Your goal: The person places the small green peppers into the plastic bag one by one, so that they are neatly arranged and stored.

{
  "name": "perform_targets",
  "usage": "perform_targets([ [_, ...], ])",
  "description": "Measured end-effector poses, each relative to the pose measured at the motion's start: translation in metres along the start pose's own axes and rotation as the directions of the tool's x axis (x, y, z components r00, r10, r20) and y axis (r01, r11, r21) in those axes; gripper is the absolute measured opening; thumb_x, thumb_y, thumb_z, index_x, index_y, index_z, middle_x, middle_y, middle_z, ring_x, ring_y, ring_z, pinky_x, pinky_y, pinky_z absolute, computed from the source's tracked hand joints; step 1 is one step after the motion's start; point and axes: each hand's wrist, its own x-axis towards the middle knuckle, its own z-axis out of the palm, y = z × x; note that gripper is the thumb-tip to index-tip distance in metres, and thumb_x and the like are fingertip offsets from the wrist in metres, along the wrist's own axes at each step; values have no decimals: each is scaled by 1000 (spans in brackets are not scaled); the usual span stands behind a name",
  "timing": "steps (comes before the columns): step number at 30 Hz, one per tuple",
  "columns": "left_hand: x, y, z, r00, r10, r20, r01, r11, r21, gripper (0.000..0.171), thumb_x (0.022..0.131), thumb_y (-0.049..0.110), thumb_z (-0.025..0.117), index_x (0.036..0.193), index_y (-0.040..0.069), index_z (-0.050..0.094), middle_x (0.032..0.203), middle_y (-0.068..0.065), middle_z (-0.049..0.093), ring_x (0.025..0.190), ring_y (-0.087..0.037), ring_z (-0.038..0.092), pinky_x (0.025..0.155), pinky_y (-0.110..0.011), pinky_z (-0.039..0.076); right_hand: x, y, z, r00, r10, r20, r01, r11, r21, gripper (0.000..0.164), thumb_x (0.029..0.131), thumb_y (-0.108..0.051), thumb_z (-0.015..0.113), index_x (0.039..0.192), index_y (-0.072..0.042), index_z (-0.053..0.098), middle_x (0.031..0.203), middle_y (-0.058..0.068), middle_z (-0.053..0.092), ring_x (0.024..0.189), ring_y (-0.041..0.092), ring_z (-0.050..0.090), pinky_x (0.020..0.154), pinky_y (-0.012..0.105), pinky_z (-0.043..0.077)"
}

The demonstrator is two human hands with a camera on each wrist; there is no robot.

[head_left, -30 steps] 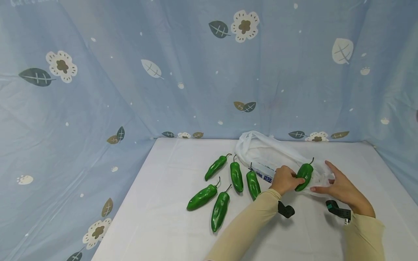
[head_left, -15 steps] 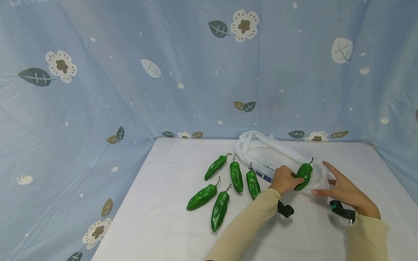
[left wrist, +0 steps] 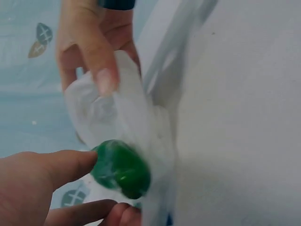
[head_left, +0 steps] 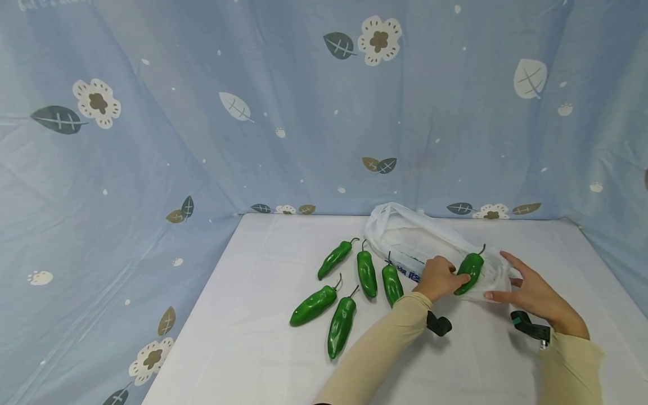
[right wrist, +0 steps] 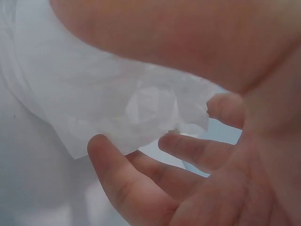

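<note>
My left hand point(head_left: 438, 279) holds a green pepper point(head_left: 471, 271) between thumb and fingers, its stem pointing up and away. The pepper overlaps the right part of a white plastic bag point(head_left: 446, 234) with blue print, which lies on its side. In the left wrist view, the pepper point(left wrist: 120, 170) shows end-on against the bag, my thumb at its side. My right hand point(head_left: 538, 293) grips the bag's far right end, thumb on the near side and fingers behind. In the right wrist view, those fingers point(right wrist: 127, 188) curl round the thin plastic.
Several more green peppers lie to the left, including one pepper point(head_left: 341, 327) nearest the front and another point(head_left: 392, 286) beside my left forearm. White cloth point(head_left: 263, 360) covers the table. A blue patterned curtain point(head_left: 304, 112) rises behind and at the sides.
My left hand and the pepper have shifted slightly left. The right hand has moved a little right and toward me, and the bag's right end has changed shape.
</note>
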Motion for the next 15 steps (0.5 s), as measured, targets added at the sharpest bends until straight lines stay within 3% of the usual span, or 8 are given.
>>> perform_targets([
  [2,0,-2,-5,1000,27,2,-27,1000,-17,36,93,38,76,113,8,81,103,-1,81,82,-7,74,68,-16,54,1,0,0,1000,6,-4,-6,1000,-4,120,88,-36,82,164,3,-3,159,48,10,130,75,35,87,68,56],
  [5,1,-5,-17,998,58,-14,-59,996,-62,36,96,37,73,115,8,80,96,-3,81,70,-7,70,64,-15,51,2,0,-1,1000,11,-6,-11,1000,-9,121,88,-36,82,164,3,-3,161,47,7,130,75,34,89,70,54],
  [7,0,-8,-27,997,76,-27,-78,992,-99,35,98,36,71,116,7,79,97,-4,80,73,-8,69,65,-16,51,2,-1,-2,1000,7,-7,-7,1000,-8,121,87,-35,83,163,3,-3,161,47,6,130,76,34,89,70,54],
  [11,-3,-14,-49,996,77,-43,-84,979,-187,35,99,37,70,115,8,80,107,-3,79,85,-5,68,70,-19,52,2,-2,-2,1000,7,-5,-7,1000,-1,122,86,-34,84,163,4,-2,160,48,9,130,76,35,89,69,55],
  [15,-9,-22,-74,989,134,-67,-147,956,-255,30,100,35,69,110,10,81,105,-4,79,78,-3,66,66,-19,52,2,-2,-2,1000,14,-4,-14,1000,-1,123,85,-34,85,163,4,-2,159,48,10,130,76,34,89,69,55],
])
